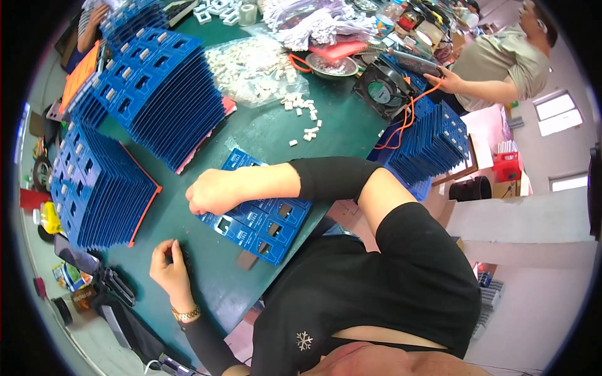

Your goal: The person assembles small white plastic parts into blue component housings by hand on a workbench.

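Observation:
A blue circuit board panel (241,229) with several repeated sections and dark cut-outs lies flat on the green table, close to my body. My right hand (216,191) is closed over its far left part, fingers curled down; whatever they pinch is hidden beneath the hand. Left of the panel, my left hand (168,266) is just above the table with fingers bent and thumb against them, apart from the board. Anything in that pinch is too small to make out. A small brown block (246,259) sits by the panel's near edge.
Tall stacks of blue boards, one at the left (103,188) and one farther back (163,94), flank the work area. White connectors (301,106) spill from a clear bag (251,69). A black fan (382,88) with orange cable stands at right, near another person (501,62).

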{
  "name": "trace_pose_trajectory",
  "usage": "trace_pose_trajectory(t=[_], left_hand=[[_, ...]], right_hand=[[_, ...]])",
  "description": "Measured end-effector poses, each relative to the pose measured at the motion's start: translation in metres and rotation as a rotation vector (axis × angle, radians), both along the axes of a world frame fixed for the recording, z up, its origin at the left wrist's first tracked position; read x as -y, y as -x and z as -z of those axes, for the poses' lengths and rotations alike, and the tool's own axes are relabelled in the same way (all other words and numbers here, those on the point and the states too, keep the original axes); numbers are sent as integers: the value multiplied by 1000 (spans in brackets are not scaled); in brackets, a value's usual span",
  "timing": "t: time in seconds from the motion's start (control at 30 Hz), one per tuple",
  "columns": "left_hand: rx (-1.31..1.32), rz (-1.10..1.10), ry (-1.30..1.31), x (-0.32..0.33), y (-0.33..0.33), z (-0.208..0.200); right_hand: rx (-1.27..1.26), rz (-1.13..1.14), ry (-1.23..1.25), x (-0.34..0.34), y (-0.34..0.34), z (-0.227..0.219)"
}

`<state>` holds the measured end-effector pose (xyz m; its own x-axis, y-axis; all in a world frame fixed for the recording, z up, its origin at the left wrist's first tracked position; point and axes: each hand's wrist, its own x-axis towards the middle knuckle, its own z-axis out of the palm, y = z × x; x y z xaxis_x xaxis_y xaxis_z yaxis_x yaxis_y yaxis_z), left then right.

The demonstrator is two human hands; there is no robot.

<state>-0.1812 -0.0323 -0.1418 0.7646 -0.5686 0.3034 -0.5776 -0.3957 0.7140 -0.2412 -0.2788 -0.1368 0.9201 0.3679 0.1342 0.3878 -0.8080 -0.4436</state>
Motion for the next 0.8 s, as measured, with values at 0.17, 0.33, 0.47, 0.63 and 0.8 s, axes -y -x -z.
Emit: trace_pose_trajectory(t=[0.17, 0.33, 0.47, 0.63, 0.8], left_hand=[[8, -46, -1, 0, 2, 1], [165, 2, 10, 7, 1, -6], [56, -25, 50, -1, 2, -8], [65, 80, 122, 29, 6, -25], [-93, 39, 26, 44, 13, -19]], right_hand=[[-1, 27, -64, 2, 8, -1], [59, 200, -80, 69, 58, -33], [159, 781, -215, 140, 100, -23], [112, 948, -67, 183, 118, -13], [48, 892, 85, 185, 112, -5]])
